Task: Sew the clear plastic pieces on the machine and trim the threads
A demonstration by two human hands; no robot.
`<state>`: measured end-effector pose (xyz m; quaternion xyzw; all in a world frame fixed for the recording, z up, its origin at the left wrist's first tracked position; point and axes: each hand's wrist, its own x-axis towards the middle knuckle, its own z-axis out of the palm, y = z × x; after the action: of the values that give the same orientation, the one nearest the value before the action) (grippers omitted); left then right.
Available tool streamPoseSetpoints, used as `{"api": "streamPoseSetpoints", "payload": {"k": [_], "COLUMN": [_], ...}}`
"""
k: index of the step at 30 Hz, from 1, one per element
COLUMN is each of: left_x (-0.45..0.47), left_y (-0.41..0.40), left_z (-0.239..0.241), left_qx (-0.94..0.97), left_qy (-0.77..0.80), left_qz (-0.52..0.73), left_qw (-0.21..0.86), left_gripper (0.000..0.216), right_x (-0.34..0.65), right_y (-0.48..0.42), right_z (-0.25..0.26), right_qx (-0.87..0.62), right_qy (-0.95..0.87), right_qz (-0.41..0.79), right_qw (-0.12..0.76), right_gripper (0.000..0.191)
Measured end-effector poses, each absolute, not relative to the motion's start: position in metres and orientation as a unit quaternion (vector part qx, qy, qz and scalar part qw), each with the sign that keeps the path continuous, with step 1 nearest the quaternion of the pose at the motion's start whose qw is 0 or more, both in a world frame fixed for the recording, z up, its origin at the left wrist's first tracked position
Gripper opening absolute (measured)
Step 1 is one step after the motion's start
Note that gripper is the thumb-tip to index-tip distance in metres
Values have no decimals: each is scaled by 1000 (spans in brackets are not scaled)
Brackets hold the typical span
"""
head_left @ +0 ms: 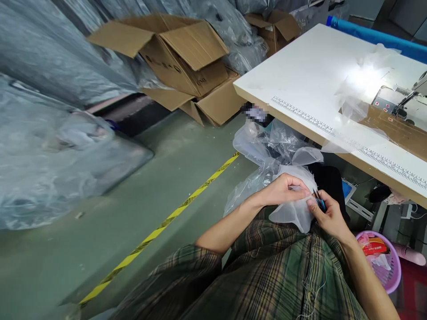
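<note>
A piece of sheer white fabric (293,215) lies over my lap. My left hand (289,189) is closed on it, thumb and fingers pinching its upper part. In my right hand (328,213) I hold small thread snips (319,201) with dark blades and a blue part, their tips pointing up beside the fabric close to my left fingertips. Whether the blades touch the cloth I cannot tell. More sheer white fabric (307,155) and clear plastic (256,178) hang just beyond my hands, below the table edge.
A white sewing table (300,71) with a printed ruler edge stands at right, carrying a sewing machine (405,102) and sheer cloth. Open cardboard boxes (187,58) sit ahead. Plastic-wrapped bundles (66,151) lie left. Yellow-black tape (160,229) crosses the floor; a pink basket (395,271) stands lower right.
</note>
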<state>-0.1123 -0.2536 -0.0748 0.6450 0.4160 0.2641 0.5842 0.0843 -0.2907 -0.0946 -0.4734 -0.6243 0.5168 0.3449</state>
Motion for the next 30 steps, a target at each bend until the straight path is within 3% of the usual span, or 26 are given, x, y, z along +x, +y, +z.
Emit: {"api": "streamPoseSetpoints", "payload": {"k": [5, 8, 13, 18, 22, 24, 27, 30], "left_x": [-116, -118, -107, -91, -97, -104, -113, -115], "left_y": [-226, -203, -165, -150, -166, -180, -205, -228], "left_z": [-106, -115, -115, -122, -119, -111, -98, -88], "left_qx": [751, 707, 604, 552, 528, 549, 643, 766], "left_qy": [458, 500, 555, 501, 459, 459, 448, 392], "left_qz": [330, 413, 404, 362, 381, 439, 529, 475], "left_qw": [341, 281, 405, 560, 605, 543, 326, 182], "left_gripper": [15, 20, 35, 69, 67, 57, 31, 19], "right_x": [88, 92, 96, 95, 93, 90, 83, 78], "right_y": [-276, -272, -272, -270, -273, -274, -270, -261], "right_z": [-137, -148, -135, -110, -96, -88, -73, -59], "right_qx": [-584, -605, -614, -585, -583, -577, -561, -541], "right_qy": [-597, -592, -598, -620, -595, -583, -559, -525], "right_qz": [426, 397, 322, 267, 305, 331, 384, 458], "right_qw": [347, 355, 402, 450, 461, 466, 474, 471], "right_gripper": [45, 44, 42, 36, 38, 40, 47, 60]}}
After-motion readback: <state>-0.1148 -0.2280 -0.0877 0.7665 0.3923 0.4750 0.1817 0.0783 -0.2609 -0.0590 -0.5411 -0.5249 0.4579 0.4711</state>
